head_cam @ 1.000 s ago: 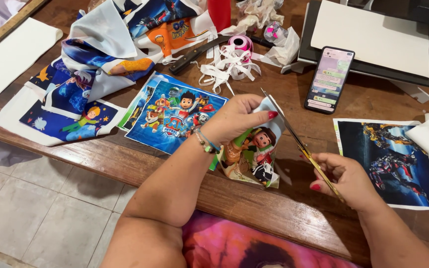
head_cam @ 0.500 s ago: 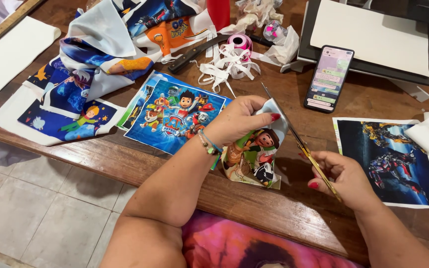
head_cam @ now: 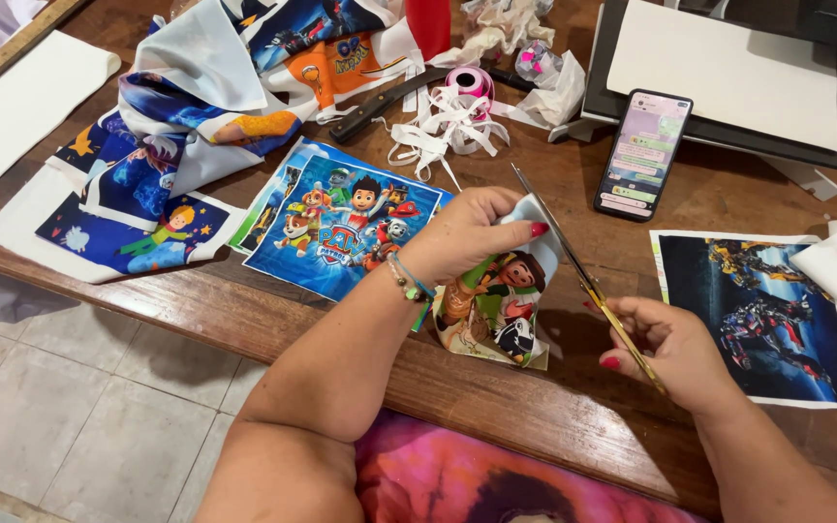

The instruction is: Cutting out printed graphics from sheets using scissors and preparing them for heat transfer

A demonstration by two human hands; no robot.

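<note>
My left hand grips a small printed fabric piece with cartoon figures, holding it up by its top edge over the wooden table. My right hand holds gold-handled scissors, whose long blades point up and left and meet the fabric's upper right edge beside my left fingers.
A blue cartoon print lies left of my hands, a dark robot print to the right. A phone with a lit screen, white ribbon scraps, a pink ribbon roll, heaped printed fabrics and a flat press sit farther back.
The scissors have edged slightly further along the fabric's edge. Both hands stay in nearly the same place.
</note>
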